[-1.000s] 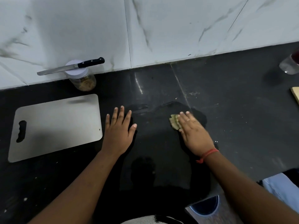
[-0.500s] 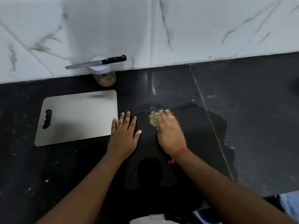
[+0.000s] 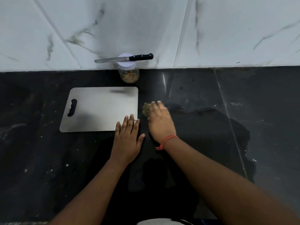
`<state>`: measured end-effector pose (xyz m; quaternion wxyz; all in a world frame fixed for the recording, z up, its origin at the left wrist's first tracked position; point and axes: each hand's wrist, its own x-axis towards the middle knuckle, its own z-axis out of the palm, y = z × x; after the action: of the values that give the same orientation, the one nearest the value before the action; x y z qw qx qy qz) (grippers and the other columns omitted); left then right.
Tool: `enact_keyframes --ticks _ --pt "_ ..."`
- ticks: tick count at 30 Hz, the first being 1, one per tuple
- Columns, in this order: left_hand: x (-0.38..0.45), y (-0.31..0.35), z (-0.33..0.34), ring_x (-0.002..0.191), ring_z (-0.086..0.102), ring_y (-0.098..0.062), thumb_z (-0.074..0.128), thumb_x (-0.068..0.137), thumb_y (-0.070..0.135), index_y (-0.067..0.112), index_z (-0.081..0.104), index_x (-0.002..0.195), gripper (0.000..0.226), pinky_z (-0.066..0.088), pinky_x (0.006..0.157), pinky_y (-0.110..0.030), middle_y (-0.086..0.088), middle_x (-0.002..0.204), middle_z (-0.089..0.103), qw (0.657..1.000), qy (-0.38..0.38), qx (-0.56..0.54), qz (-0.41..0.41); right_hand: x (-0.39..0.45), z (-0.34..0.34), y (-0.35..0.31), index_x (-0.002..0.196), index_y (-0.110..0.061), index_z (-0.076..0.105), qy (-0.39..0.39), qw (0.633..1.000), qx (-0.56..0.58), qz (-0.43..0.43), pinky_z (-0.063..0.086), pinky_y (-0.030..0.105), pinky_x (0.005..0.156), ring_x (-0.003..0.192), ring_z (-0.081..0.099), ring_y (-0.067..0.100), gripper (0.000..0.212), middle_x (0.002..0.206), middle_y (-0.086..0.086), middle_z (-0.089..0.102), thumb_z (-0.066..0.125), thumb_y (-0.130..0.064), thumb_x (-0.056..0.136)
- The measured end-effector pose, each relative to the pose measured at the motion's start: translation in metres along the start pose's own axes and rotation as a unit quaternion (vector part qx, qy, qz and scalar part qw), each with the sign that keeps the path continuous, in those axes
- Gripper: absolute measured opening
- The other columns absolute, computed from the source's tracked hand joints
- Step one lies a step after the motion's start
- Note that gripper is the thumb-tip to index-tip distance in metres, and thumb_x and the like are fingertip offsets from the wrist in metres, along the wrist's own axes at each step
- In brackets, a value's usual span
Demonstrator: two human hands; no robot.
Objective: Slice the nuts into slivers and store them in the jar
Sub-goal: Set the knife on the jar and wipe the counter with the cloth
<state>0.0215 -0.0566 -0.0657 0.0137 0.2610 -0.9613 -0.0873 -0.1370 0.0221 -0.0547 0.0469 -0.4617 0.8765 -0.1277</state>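
Note:
A clear jar [image 3: 128,75] with a white lid and pale nut pieces inside stands at the back against the wall. Across its lid lies a black-handled knife [image 3: 124,58], blade to the left. In front of it a bare steel cutting board [image 3: 101,108] lies flat on the dark counter. My left hand [image 3: 128,138] rests flat on the counter, fingertips over the board's near right corner. My right hand [image 3: 159,121] presses a greenish scrub pad [image 3: 146,109] against the counter just right of the board; the hand is blurred.
The black stone counter [image 3: 211,95] shows a wet smear to the right of my hands and white specks at the lower left. A white marble wall [image 3: 227,30] closes the back.
My right hand has wiped the pad leftward across the counter, from the middle to the board's right edge. My left hand has stayed flat. The view has shifted, bringing the board and jar toward the centre.

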Motion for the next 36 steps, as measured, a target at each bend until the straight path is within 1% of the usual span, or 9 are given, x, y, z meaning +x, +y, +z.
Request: enact_keyframes --ticks 3,8,12,17,21,25,29,33,36 --pt "-0.003 -0.005 0.0 0.156 0.01 -0.027 0.021 0.102 0.051 0.013 0.03 0.157 0.068 0.009 0.125 -0.051 -0.011 0.167 0.018 1.0 0.008 -0.004 -0.004 0.011 0.001 0.006 0.146 -0.011 0.04 -0.015 0.991 -0.014 -0.129 0.028 0.045 0.117 0.143 0.03 0.027 0.054 0.151 0.007 0.04 0.046 -0.02 0.093" --pt "-0.002 -0.005 -0.001 0.156 0.004 -0.024 0.017 0.102 0.054 0.016 0.026 0.159 0.069 0.006 0.126 -0.05 -0.009 0.168 0.013 1.0 0.005 0.002 0.005 0.019 -0.012 0.069 0.147 -0.01 0.037 0.053 0.988 -0.005 0.147 0.025 0.047 0.116 0.146 0.022 0.03 0.055 0.154 0.008 0.035 0.043 -0.018 0.093" --pt "0.001 0.001 -0.001 0.156 0.005 -0.025 0.016 0.102 0.055 0.015 0.028 0.159 0.07 0.004 0.126 -0.049 -0.009 0.168 0.013 1.0 0.002 0.007 0.017 -0.007 -0.028 0.11 0.143 -0.009 0.045 -0.002 0.99 -0.062 -0.125 0.026 0.039 0.118 0.14 0.034 0.028 0.048 0.148 0.009 0.044 0.042 -0.023 0.097" --pt "0.01 0.016 0.002 0.156 0.006 -0.025 0.019 0.102 0.054 0.016 0.03 0.158 0.068 0.005 0.126 -0.05 -0.01 0.168 0.015 0.999 0.001 0.0 0.033 -0.024 -0.044 0.2 0.143 0.0 0.04 0.053 0.977 -0.086 0.186 0.022 0.045 0.117 0.14 0.03 0.038 0.061 0.148 0.018 0.041 0.023 -0.026 0.091" --pt "0.02 0.036 0.005 0.156 0.01 -0.026 0.022 0.101 0.054 0.015 0.033 0.156 0.069 0.007 0.125 -0.05 -0.011 0.167 0.019 0.998 -0.002 0.003 0.059 -0.056 -0.053 0.208 0.143 -0.002 0.043 0.009 0.995 -0.095 -0.023 0.023 0.04 0.119 0.142 0.031 0.034 0.052 0.15 0.015 0.039 0.051 -0.017 0.095" --pt "0.032 0.062 0.006 0.155 0.013 -0.027 0.024 0.1 0.052 0.014 0.035 0.156 0.068 0.008 0.125 -0.051 -0.012 0.166 0.021 0.997 0.006 -0.005 0.077 -0.089 -0.066 0.229 0.143 -0.003 0.042 0.077 0.98 -0.056 0.173 0.02 0.043 0.12 0.141 0.031 0.036 0.051 0.148 0.017 0.042 0.046 -0.013 0.093" --pt "0.039 0.085 0.009 0.156 0.01 -0.027 0.022 0.101 0.053 0.014 0.033 0.156 0.069 0.007 0.125 -0.051 -0.012 0.167 0.019 0.995 -0.004 0.001 0.104 -0.137 -0.06 0.217 0.148 -0.01 0.037 0.003 0.997 -0.071 -0.033 0.022 0.041 0.12 0.147 0.022 0.025 0.054 0.156 0.005 0.032 0.051 -0.02 0.097" --pt "0.043 0.116 0.014 0.156 0.005 -0.025 0.02 0.102 0.054 0.016 0.028 0.158 0.068 0.005 0.126 -0.05 -0.01 0.167 0.015 0.991 -0.014 -0.005 0.13 -0.168 -0.064 0.22 0.147 -0.006 0.038 0.059 0.978 -0.043 0.194 0.025 0.045 0.118 0.147 0.02 0.028 0.053 0.155 0.01 0.034 0.048 -0.019 0.097" --pt "0.045 0.138 0.018 0.156 0.002 -0.023 0.019 0.102 0.055 0.017 0.026 0.159 0.068 0.004 0.126 -0.051 -0.008 0.168 0.013 0.989 -0.027 0.0 0.144 -0.186 -0.054 0.203 0.15 -0.01 0.034 0.015 0.996 -0.07 0.05 0.023 0.043 0.119 0.148 0.018 0.025 0.054 0.158 0.006 0.029 0.04 -0.025 0.098"
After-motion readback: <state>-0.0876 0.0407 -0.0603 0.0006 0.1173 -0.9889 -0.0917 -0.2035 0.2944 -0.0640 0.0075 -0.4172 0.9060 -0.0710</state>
